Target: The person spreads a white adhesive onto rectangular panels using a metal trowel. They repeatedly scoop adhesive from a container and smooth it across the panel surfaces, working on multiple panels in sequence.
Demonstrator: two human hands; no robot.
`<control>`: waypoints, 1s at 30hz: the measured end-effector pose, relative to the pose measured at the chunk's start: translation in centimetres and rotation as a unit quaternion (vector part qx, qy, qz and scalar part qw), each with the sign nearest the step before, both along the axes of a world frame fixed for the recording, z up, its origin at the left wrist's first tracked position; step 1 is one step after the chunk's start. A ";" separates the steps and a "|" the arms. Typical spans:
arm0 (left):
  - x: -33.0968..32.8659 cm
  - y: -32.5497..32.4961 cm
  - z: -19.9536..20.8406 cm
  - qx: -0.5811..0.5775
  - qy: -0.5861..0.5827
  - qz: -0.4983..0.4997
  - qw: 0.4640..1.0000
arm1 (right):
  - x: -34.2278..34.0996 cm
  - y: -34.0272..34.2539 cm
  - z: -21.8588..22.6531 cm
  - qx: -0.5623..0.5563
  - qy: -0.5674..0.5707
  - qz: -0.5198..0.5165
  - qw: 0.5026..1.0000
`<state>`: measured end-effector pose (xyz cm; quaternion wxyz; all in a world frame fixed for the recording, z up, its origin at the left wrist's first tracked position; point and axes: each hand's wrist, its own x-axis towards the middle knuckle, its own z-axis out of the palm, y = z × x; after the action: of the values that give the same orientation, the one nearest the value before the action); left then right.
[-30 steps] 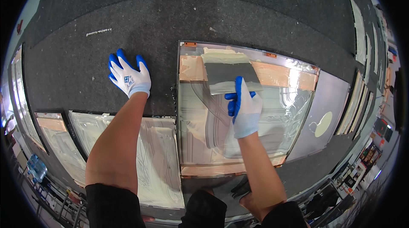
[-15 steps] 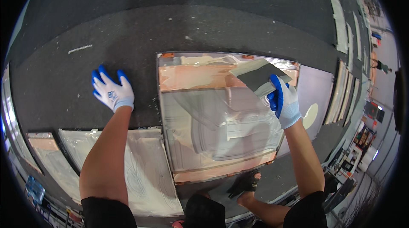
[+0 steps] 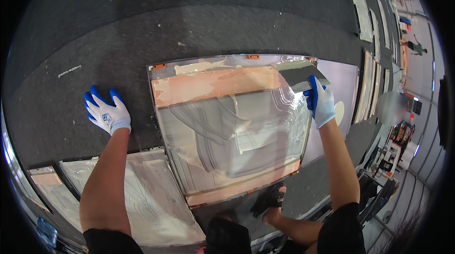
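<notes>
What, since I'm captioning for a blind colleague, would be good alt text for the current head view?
A gloved right hand holds a wide, flat spreader at the upper right corner of a pale-smeared panel, while the gloved left hand lies spread open on the dark surface to the panel's left.

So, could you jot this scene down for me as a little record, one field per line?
Left hand: gloved left hand, fingers spread, apparently resting palm down on the dark surface
Right hand: gloved right hand, gripping a scraper
Scraper position: at the upper right corner of the central panel
Panel finish: streaky pale paste, with a peach band near the top edge
Lower left: a cream-coated panel
Right side: a pale panel bearing a cream patch, partly hidden
</notes>
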<state>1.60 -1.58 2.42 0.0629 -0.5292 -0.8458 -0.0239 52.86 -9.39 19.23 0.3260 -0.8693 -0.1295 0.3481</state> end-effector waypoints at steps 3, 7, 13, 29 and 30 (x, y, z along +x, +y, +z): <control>-1.5 -0.6 -2.6 0.012 -0.007 0.006 1.000 | -2.5 -4.4 -0.3 0.070 -0.005 -0.118 0.991; -2.7 0.0 -1.1 -0.023 0.049 -0.054 0.997 | -8.4 -16.5 -0.2 0.120 0.000 -0.224 0.967; 25.2 -5.0 6.1 -0.056 0.149 -0.246 0.956 | -15.4 -23.7 1.5 0.041 0.002 -0.231 0.972; 48.4 -18.8 5.3 -0.156 0.034 -0.480 0.863 | -7.5 -23.1 2.9 -0.054 0.140 -0.230 0.962; 42.1 -14.6 6.0 -0.158 0.105 -0.462 0.866 | -7.9 -24.6 2.6 -0.187 0.109 -0.095 0.972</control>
<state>43.70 -16.14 8.45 0.0486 -0.8619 -0.4851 0.1393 44.95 -34.00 21.83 0.2015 -0.8799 0.0573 0.4266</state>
